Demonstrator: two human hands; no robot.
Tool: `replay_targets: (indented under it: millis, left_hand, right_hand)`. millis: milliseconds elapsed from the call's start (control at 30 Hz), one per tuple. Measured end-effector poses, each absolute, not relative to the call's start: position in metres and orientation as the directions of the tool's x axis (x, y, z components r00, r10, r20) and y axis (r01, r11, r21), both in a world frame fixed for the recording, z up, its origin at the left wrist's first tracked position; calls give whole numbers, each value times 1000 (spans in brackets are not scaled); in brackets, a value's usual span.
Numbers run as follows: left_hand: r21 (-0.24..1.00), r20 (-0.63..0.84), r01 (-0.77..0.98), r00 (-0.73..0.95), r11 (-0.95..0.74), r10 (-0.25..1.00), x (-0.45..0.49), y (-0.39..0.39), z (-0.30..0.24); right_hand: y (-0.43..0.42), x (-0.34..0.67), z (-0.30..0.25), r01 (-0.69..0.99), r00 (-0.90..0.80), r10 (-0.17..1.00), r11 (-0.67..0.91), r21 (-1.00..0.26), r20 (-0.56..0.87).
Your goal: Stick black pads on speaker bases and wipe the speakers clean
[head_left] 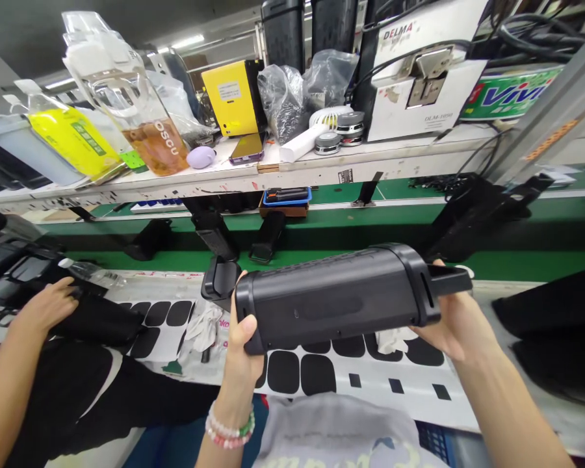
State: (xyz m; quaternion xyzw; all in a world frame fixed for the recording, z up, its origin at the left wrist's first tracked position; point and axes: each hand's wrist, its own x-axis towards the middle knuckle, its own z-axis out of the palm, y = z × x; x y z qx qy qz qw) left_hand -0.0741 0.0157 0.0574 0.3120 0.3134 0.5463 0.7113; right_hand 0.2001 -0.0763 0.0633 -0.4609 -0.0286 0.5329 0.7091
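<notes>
A worker in a lettered grey shirt (331,429) holds a black portable speaker (331,305) over a white workbench (385,406), the left hand (244,344) closed on one end with its thumb on the near side and its other fingers mostly hidden, the right hand (461,325) gripping the other end beside the strap handle (451,281), its fingers partly out of sight behind. On the shelf (214,182) facing us, a clear jug (121,97) lettered "OSCU" carries amber liquid in its lower part, and a clear plastic bag (283,97) bulges with small dark parts. A blue tray (308,197) just below the shelf holds dark items too small to identify, and to the right stands a white Delma box (414,97) marked DLM-1050. Black rounded-square pads (318,374) line white sheets on the bench, with crumpled white tissue (205,328) near the left hand. Beyond, a green belt (331,233) runs across the room under a lit ceiling tube (188,41); at left, a co-worker's hand (53,302) reaches out near a clear bottle (95,272) lying on its side.
</notes>
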Motion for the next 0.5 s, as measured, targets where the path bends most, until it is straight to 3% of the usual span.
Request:
replay_targets:
  millis: [167, 267, 367, 433, 500]
  left_hand:
    - [785, -129, -592, 128, 181, 983, -72, 19, 66]
    - [787, -186, -584, 79, 197, 979, -71, 19, 68]
    - [748, -320, -602, 42, 280, 946, -67, 17, 68]
    - [720, -366, -625, 30, 303, 930, -64, 15, 69]
    - [715, -347, -640, 26, 282, 938, -62, 13, 70]
  right_hand:
    - [-71, 201, 74, -711, 447, 782, 17, -703, -434]
    - [-70, 210, 57, -604, 522, 762, 14, -797, -383]
    - [-68, 218, 10, -225, 668, 727, -8, -974, -160]
    - [-69, 217, -34, 78, 742, 670, -68, -995, 12]
    - [-77, 211, -78, 198, 787, 610, -103, -975, 95]
